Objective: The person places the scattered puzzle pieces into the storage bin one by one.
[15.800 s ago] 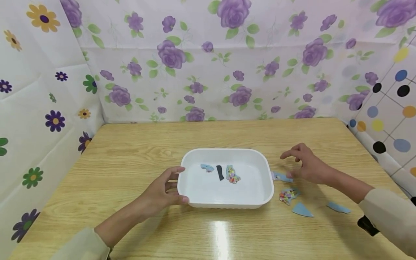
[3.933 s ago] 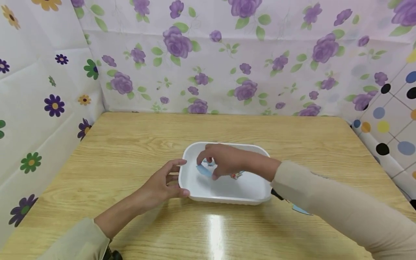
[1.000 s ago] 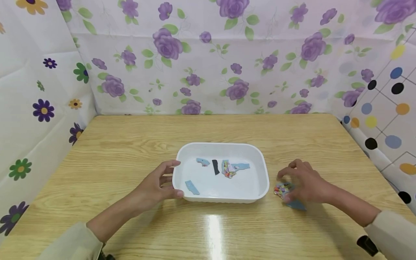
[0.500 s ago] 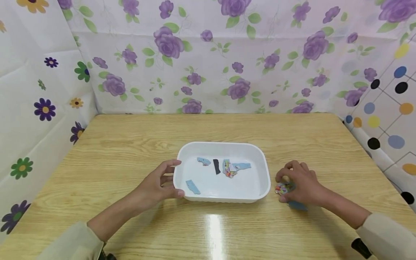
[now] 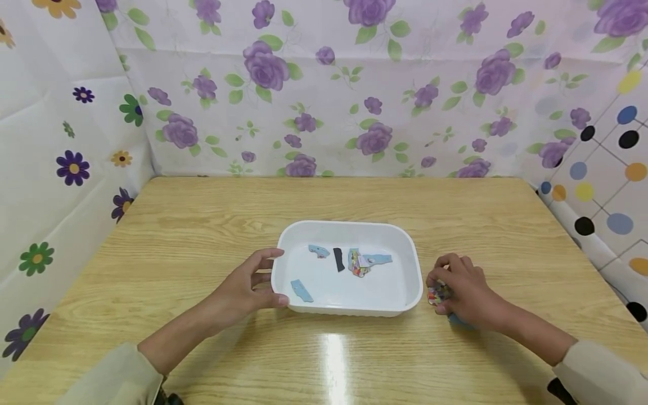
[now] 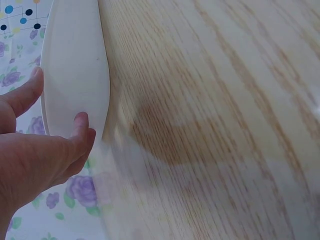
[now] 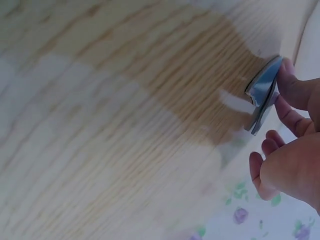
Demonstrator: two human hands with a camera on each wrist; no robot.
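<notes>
My left hand grips the left end of a white plastic tray, thumb near the front corner, index finger at the rim. In the left wrist view, fingertips touch the tray's outer wall. Right of the tray, my right hand pinches a multicoloured puzzle piece. A light-blue puzzle piece shows partly beneath that hand. Two pieces appear close together in the right wrist view: a blue one at the thumb and a darker-edged one beside the finger, both tilted up from the table.
Inside the tray lie several pieces: a pale blue one, another blue one, a black strip, and a multicoloured piece overlapped by a long blue one. Flowered sheets rise behind the wooden table.
Over the last second my right hand has closed in on the multicoloured piece and shifted slightly left; the blue piece has become more covered. Earlier, blue pieces went from the table into the tray.
</notes>
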